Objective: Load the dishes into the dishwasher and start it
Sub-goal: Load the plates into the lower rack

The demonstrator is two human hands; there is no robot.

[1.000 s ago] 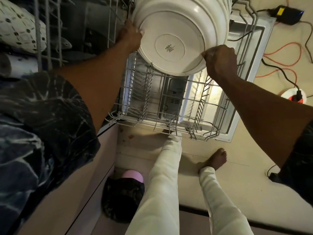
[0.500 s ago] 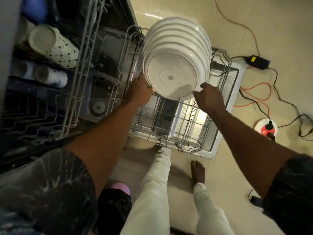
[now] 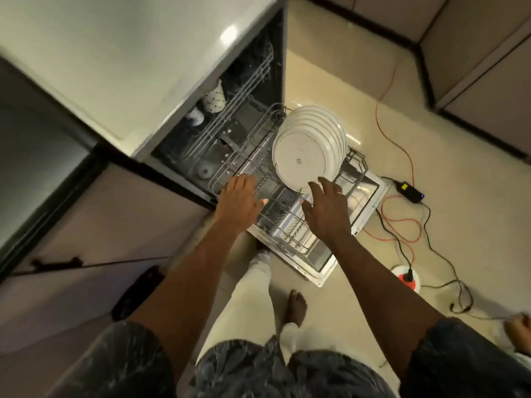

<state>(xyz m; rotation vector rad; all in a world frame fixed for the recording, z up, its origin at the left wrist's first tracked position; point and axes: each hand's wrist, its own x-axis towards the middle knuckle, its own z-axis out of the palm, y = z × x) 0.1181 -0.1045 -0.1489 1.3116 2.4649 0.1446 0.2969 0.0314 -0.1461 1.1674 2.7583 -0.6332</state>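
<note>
Plates [image 3: 301, 159] stand on edge in pulled-out lower rack [image 3: 290, 228]. Left hand [image 3: 240, 203] and right hand [image 3: 327, 214] hover just beside, fingers spread wide, holding nothing. Plate loading looks done; next, likely: push rack in

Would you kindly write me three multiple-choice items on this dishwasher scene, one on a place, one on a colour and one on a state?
1. Where do the plates stand?
A) on the worktop
B) in the pulled-out lower rack
C) flat on the floor

2. What colour are the plates?
A) white
B) blue
C) black

3. How are the left hand and right hand?
A) both gripping a plate
B) both open, fingers straight
C) both curled into fists

Answers:
1 B, they stand on edge among the rack's wires above the open door.
2 A, every rim and the front plate's underside are white.
3 B, the fingers lie straight and curl round nothing.
</note>
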